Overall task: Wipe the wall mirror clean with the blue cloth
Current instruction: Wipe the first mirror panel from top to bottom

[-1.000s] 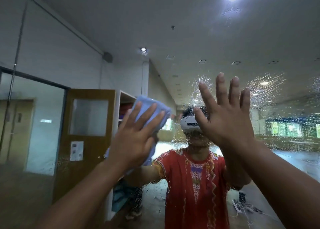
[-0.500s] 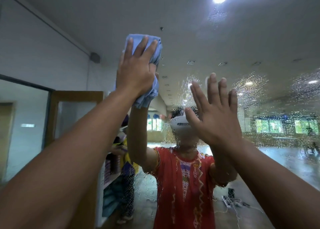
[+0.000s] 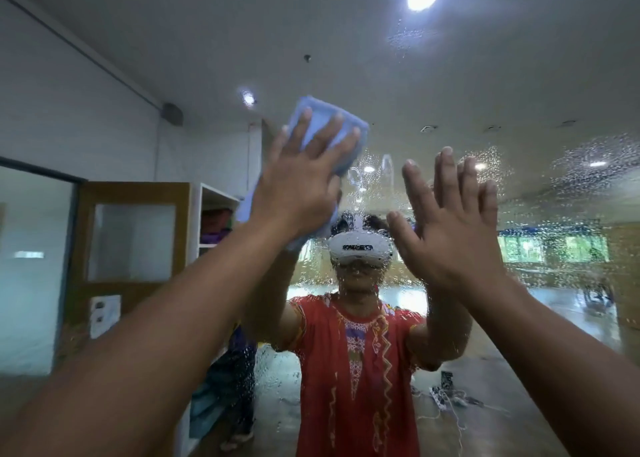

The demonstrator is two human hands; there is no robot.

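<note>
The wall mirror [image 3: 519, 86] fills the whole view, and water droplets speckle its middle and right part. My left hand [image 3: 301, 183] presses the folded blue cloth [image 3: 322, 120] flat against the glass with straight, spread fingers, just left of centre and above the reflected headset. My right hand [image 3: 450, 231] is raised with straight fingers, its palm towards the wet glass to the right of the cloth; whether it touches the glass is unclear. The left part of the mirror looks free of drops.
The mirror reflects a person in a red patterned top wearing a white headset [image 3: 360, 248], a wooden door [image 3: 131, 245] and white shelf [image 3: 214, 221] at the left, ceiling lights, and cables on the floor [image 3: 450, 397].
My left hand went up with the cloth from mid height to high on the glass, then came down and to the right. My right hand stayed raised with straight fingers.
</note>
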